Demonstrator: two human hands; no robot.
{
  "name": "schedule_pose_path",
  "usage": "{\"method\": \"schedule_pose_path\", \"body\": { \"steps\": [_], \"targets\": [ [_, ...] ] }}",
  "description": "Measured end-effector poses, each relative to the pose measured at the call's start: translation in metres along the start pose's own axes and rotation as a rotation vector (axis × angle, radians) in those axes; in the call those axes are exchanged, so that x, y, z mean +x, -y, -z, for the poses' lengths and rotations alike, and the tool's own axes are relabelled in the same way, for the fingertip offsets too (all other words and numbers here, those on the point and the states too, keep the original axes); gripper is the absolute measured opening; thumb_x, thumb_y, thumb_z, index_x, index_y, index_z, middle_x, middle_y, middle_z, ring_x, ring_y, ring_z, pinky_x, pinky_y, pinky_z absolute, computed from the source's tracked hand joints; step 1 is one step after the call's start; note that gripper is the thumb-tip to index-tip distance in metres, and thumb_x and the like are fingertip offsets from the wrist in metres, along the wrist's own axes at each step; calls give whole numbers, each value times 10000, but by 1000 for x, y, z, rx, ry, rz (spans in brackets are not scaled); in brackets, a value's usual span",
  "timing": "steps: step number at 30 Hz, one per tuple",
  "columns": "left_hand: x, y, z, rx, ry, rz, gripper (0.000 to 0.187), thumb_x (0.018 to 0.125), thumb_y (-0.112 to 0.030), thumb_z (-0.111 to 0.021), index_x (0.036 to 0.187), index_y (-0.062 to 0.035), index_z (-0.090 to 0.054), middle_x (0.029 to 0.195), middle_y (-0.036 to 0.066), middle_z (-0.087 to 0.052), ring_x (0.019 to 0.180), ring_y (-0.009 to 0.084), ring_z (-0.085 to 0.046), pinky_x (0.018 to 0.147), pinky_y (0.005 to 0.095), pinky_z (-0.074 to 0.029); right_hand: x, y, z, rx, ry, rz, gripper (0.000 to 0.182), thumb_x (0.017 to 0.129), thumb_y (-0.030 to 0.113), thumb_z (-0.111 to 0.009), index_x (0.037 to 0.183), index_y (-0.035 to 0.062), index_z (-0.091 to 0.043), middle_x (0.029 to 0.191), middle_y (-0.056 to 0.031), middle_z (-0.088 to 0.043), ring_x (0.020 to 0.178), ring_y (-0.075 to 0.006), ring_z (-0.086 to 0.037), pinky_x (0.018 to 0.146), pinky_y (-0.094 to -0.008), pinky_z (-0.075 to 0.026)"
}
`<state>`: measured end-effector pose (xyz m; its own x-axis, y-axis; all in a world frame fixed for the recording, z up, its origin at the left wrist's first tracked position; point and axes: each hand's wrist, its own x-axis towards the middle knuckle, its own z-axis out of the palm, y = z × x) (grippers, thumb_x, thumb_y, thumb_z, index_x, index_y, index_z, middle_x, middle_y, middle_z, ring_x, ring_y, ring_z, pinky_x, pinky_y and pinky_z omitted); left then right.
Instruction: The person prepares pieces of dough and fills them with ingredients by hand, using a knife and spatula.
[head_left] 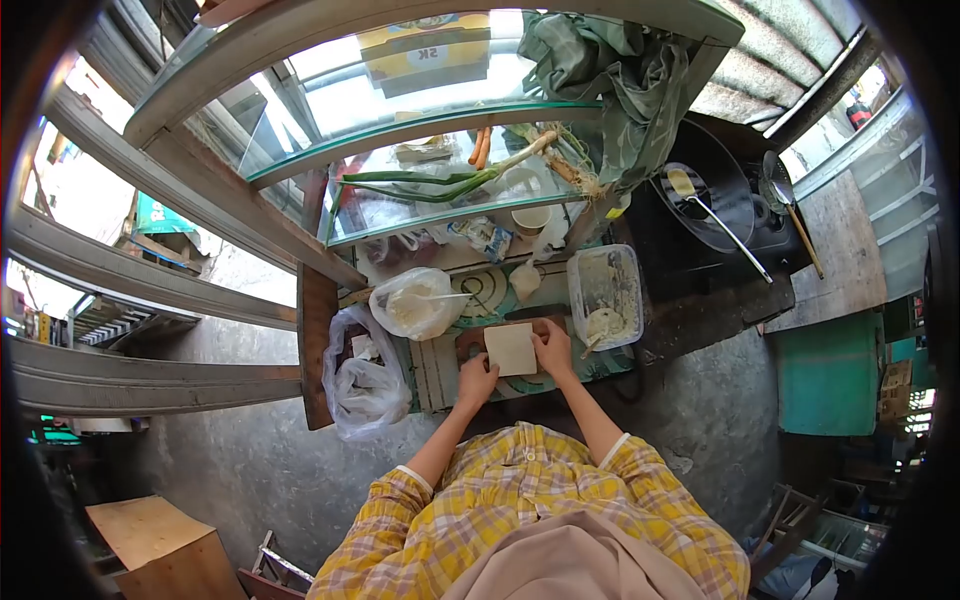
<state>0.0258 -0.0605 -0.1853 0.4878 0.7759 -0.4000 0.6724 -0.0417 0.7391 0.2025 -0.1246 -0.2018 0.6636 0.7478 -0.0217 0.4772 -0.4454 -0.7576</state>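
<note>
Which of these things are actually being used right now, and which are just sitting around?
In use:
- pale square sheet, under both hands
- left hand and right hand, on its edges
- board beneath it
- tub of filling close by, probably

Lying about:
- wok with ladle
- plastic bags
- leeks and carrots on the glass shelf
- green cloth

A pale, square wrapper [511, 348] is laid flat on a dark board [470, 341] at the middle of the table. Its lower left corner is touched by the left hand [476, 380], and its right edge is pressed by the right hand [552, 345].
</note>
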Motion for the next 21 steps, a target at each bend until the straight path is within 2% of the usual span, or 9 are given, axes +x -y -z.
{"method": "schedule_pose_path", "body": {
  "steps": [1,4,6,10,13,19,21],
  "targets": [
    [1,-2,3,1,-21,6,322,776,-197,-621,1020,12,-615,810,192,-641,763,318,-633,720,397,-499,-1,-5,1,-54,-39,56,364,782,190,-656,1096,13,-599,772,-130,-648,704,-259,-632,672,-349,-500],
    [3,-3,8,23,-110,-12,307,772,-185,-629,1004,14,-629,817,167,-650,772,307,-633,720,406,-501,-4,-12,10,46,178,-157,326,767,167,-635,1059,23,-618,864,-139,-641,826,-290,-620,735,-396,-488],
    [7,-1,6,59,-209,-73,302,770,-177,-634,999,20,-632,806,156,-654,775,300,-633,717,403,-503,-2,-12,11,-19,193,-158,305,765,167,-631,1037,29,-624,870,-132,-642,825,-293,-619,738,-398,-489],
    [13,-7,7,2,-194,-16,283,768,-154,-636,985,28,-637,767,157,-658,742,299,-638,713,397,-508,-1,-4,7,-126,171,-97,261,743,153,-654,969,23,-639,787,-116,-659,723,-265,-638,680,-368,-501],
    [16,-6,4,-3,-201,-51,258,763,-137,-640,960,29,-646,737,153,-660,716,298,-644,703,392,-511,-3,11,11,-109,245,-186,245,752,163,-622,979,72,-640,836,-96,-667,803,-292,-638,740,-401,-503],
    [18,-1,-2,-68,-244,-22,247,745,-124,-649,937,31,-656,736,148,-666,701,279,-654,676,366,-512,-1,0,7,-33,246,-218,251,740,170,-632,975,84,-647,821,-94,-671,810,-284,-644,736,-390,-504],
    [19,-1,-2,-67,-250,-19,271,727,-140,-667,939,27,-660,743,145,-669,692,262,-661,661,347,-511,-1,-4,5,-2,219,-209,257,726,152,-644,963,52,-646,785,-106,-666,762,-264,-648,713,-366,-502]
  ]
}}
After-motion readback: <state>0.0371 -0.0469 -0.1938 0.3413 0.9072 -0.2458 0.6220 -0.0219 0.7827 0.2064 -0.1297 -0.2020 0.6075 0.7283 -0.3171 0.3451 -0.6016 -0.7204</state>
